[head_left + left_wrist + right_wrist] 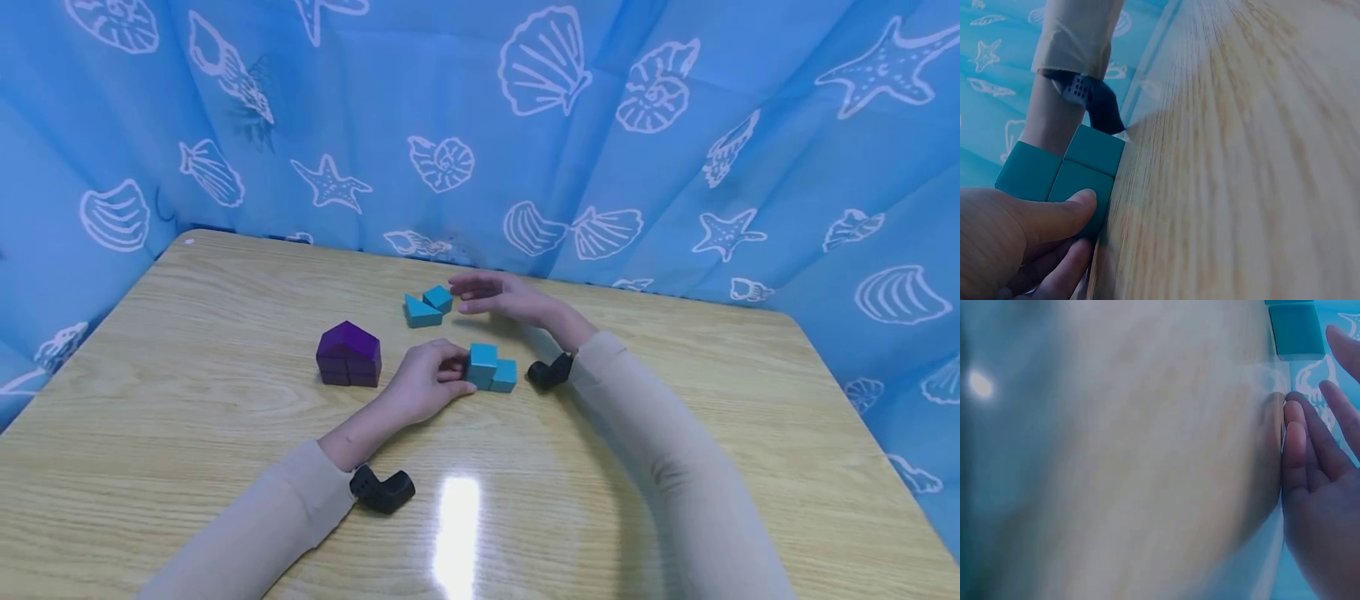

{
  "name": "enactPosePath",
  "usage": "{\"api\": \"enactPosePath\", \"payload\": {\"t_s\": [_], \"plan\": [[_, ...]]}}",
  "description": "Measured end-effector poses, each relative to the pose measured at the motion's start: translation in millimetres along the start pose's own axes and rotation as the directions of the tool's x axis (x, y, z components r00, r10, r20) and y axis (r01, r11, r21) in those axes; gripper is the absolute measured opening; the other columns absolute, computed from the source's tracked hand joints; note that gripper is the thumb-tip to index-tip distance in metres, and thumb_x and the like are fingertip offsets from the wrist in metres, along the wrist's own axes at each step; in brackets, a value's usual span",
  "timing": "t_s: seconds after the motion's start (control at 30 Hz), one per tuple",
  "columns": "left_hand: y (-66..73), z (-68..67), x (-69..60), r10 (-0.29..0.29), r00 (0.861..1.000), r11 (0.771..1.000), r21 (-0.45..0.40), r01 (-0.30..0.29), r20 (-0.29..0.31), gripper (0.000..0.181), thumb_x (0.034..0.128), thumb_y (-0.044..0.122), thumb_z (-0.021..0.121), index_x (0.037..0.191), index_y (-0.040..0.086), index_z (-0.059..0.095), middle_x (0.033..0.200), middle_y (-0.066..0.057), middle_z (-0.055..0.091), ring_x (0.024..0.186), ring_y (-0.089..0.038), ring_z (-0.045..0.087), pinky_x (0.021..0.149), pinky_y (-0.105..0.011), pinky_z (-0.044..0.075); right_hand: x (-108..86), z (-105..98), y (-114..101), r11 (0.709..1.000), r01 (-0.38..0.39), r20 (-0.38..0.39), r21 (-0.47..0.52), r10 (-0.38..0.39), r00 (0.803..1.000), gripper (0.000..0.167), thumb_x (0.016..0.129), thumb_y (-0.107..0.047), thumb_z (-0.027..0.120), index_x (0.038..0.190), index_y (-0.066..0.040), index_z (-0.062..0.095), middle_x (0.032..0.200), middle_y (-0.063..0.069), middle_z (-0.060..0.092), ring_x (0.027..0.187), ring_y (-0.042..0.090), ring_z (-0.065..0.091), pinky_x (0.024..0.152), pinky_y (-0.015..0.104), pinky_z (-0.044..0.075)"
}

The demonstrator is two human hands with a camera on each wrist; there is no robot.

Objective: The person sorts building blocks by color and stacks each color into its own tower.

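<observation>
Three teal blocks (482, 362) make a small stack on the table, with two side by side and one on top of the left one. My left hand (429, 382) holds the stack's lower left block (1079, 181), the thumb on its near face and fingers behind. Farther back, my right hand (506, 298) reaches across the table, its fingers extended and holding nothing. Just left of its fingertips lies a teal cube (438, 298), beside a teal triangular block (422, 312). In the right wrist view, a teal block (1297, 330) appears near the thumb and fingers, apart from them.
A purple block house (348, 354) with a peaked top stands left of my left hand. The wooden table (187, 417) ends at a blue shell-patterned curtain (450, 100). Black wrist devices (382, 489) sit at both cuffs, the right one close to the teal stack.
</observation>
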State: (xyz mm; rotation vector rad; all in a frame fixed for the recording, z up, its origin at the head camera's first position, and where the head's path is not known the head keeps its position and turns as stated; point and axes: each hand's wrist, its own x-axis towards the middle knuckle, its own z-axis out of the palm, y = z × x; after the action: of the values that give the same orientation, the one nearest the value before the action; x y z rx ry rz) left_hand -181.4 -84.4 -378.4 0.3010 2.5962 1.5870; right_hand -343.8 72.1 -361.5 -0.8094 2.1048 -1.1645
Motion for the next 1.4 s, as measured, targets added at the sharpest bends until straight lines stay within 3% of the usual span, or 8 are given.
{"api": "enactPosePath", "payload": {"t_s": [0.3, 0.5, 0.77, 1.07, 1.33, 1.4], "plan": [[7.5, -0.6, 2.8, -0.001, 1.000, 1.000, -0.003, 0.001, 0.009, 0.039, 0.0838, 0.004, 0.073, 0.121, -0.004, 0.062, 0.112, -0.014, 0.062, 0.105, -0.025, 0.061, 0.088, -0.027, 0.056, 6.2, -7, -3, 0.998, 0.016, 0.027, -0.069, -0.014, 1.000, 0.054, 0.092, -0.027, 0.065, 0.143, -0.024, 0.045, 0.144, -0.001, 0.048, 0.133, 0.015, 0.043, 0.113, 0.039, 0.036], [9.8, -2.4, 3.0, -0.007, 1.000, 1.000, 0.007, 0.007, 0.011, 0.039, 0.0838, 0.004, 0.073, 0.121, -0.003, 0.062, 0.111, -0.014, 0.062, 0.105, -0.025, 0.062, 0.089, -0.028, 0.056, 10.9, -6, -5, 0.996, 0.021, 0.043, -0.090, -0.017, 0.999, 0.052, 0.092, -0.031, 0.065, 0.141, -0.028, 0.047, 0.145, -0.004, 0.045, 0.133, 0.013, 0.042, 0.110, 0.037, 0.040], [10.8, -0.6, 4.4, 0.009, 1.000, 1.000, 0.019, -0.009, 0.006, 0.038, 0.0834, 0.004, 0.073, 0.119, -0.004, 0.063, 0.109, -0.013, 0.062, 0.104, -0.024, 0.062, 0.087, -0.027, 0.056, 11.8, -5, -8, 0.994, -0.016, 0.000, -0.112, 0.016, 1.000, 0.044, 0.091, -0.032, 0.067, 0.134, -0.027, 0.055, 0.136, -0.004, 0.053, 0.127, 0.014, 0.047, 0.106, 0.037, 0.043], [5.6, 2.4, 3.1, 0.020, 1.000, 1.000, 0.006, -0.020, 0.008, 0.038, 0.0834, 0.004, 0.073, 0.119, -0.004, 0.063, 0.108, -0.012, 0.062, 0.103, -0.024, 0.062, 0.086, -0.025, 0.056, 4.5, -3, -7, 0.999, -0.043, -0.089, -0.028, 0.040, 0.995, 0.044, 0.089, -0.024, 0.070, 0.131, -0.016, 0.058, 0.129, 0.004, 0.059, 0.121, 0.018, 0.054, 0.104, 0.036, 0.045], [1.3, 1.0, -2.1, 0.004, 1.000, 1.000, -0.002, -0.004, -0.005, 0.037, 0.0838, 0.004, 0.073, 0.119, -0.003, 0.063, 0.111, -0.013, 0.062, 0.105, -0.025, 0.061, 0.088, -0.027, 0.056, -10.6, 1, -9, 0.991, -0.011, -0.098, 0.135, 0.024, 0.995, 0.046, 0.089, -0.012, 0.069, 0.133, -0.008, 0.055, 0.130, 0.013, 0.058, 0.116, 0.026, 0.058, 0.096, 0.035, 0.053], [1.1, 0.6, -2.6, 0.000, 1.000, 1.000, -0.004, 0.000, -0.004, 0.037, 0.0839, 0.005, 0.073, 0.119, -0.003, 0.063, 0.112, -0.014, 0.062, 0.106, -0.025, 0.061, 0.088, -0.028, 0.056, -15.9, 0, -10, 0.991, -0.006, -0.126, 0.131, 0.023, 0.992, 0.046, 0.089, -0.012, 0.069, 0.132, -0.008, 0.056, 0.129, 0.012, 0.058, 0.116, 0.026, 0.058, 0.096, 0.035, 0.053]]}}
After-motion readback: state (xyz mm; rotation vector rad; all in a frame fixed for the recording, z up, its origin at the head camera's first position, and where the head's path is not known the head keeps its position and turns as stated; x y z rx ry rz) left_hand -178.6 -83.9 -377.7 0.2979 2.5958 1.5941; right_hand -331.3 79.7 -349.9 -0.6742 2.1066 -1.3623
